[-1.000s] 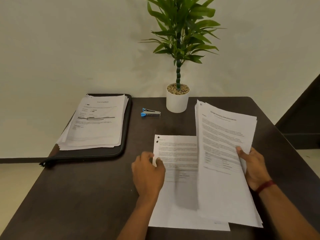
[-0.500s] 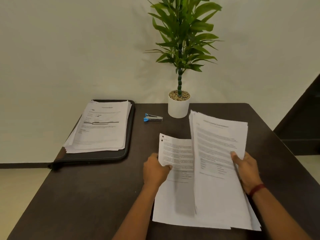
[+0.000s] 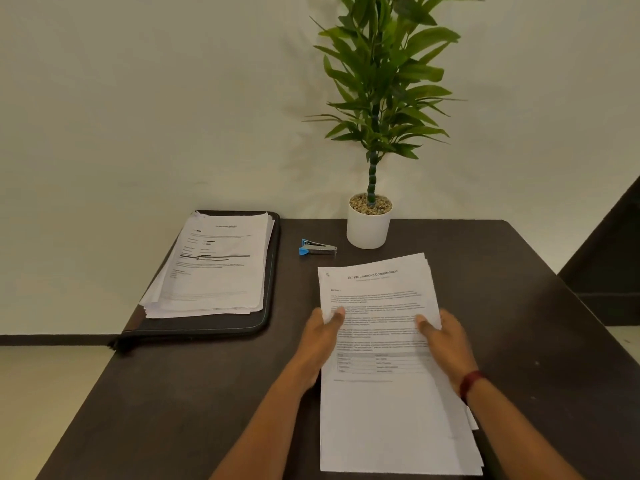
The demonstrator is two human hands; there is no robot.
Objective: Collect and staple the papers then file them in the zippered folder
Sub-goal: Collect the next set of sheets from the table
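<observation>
Toward the front edge of the tabletop (image 3: 536, 306) lay a stack of papers (image 3: 381, 410), the left hand (image 3: 320, 337) gripping its left edge and the right hand (image 3: 446, 341) its right edge, thumbs on top. At the back left corner the zippered folder (image 3: 207, 329) carried a second paper stack (image 3: 214, 268). The blue stapler (image 3: 317, 247) lay near the back edge, beside a white plant pot (image 3: 369, 230).

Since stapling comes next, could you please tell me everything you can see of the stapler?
The stapler is small, with a silvery metal body and a blue plastic end pointing left. It lies on the dark table, apart from the folder on its left and the white plant pot on its right. Nothing but the table touches it.
</observation>
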